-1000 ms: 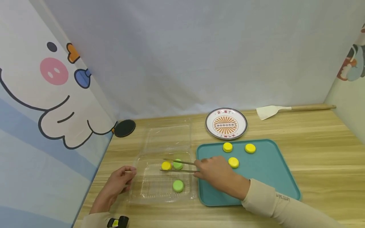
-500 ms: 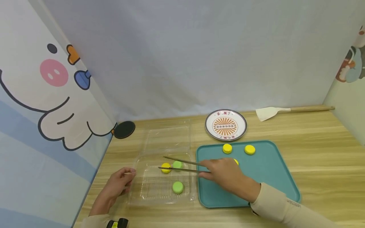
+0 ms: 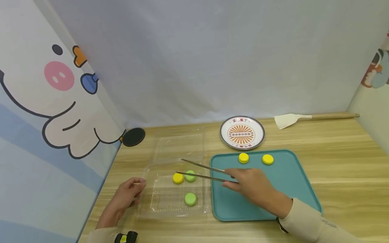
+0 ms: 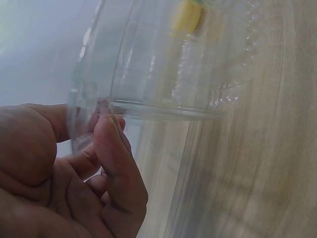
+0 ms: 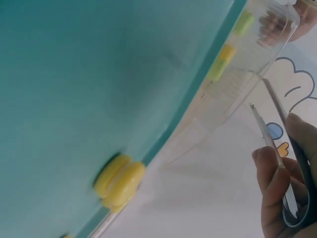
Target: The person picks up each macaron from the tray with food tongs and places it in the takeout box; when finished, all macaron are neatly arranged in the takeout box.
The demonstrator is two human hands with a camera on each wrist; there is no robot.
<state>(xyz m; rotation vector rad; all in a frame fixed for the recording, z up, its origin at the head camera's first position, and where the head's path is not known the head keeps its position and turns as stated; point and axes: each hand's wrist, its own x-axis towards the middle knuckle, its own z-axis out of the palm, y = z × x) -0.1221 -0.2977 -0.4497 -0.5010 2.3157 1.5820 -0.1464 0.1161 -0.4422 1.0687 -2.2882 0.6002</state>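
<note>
My left hand pinches the left rim of a clear plastic clamshell box; the left wrist view shows the thumb and fingers on that rim. One yellow macaron lies inside, touching or close to a green macaron, and a second green macaron sits nearer the front. Metal tongs are held in my right hand over the teal tray. Their tips stand apart above the box, with nothing gripped. On the tray are two yellow macarons; a third is hidden behind my right hand.
A round patterned plate stands behind the tray. At the back right lies a white spatula with a wooden handle. A black disc is at the back left. The box's open lid extends toward the back curtain.
My right hand has drawn the tongs back to the right and away from the macarons in the box; their tips have spread slightly. The left hand stays at the rim.
</note>
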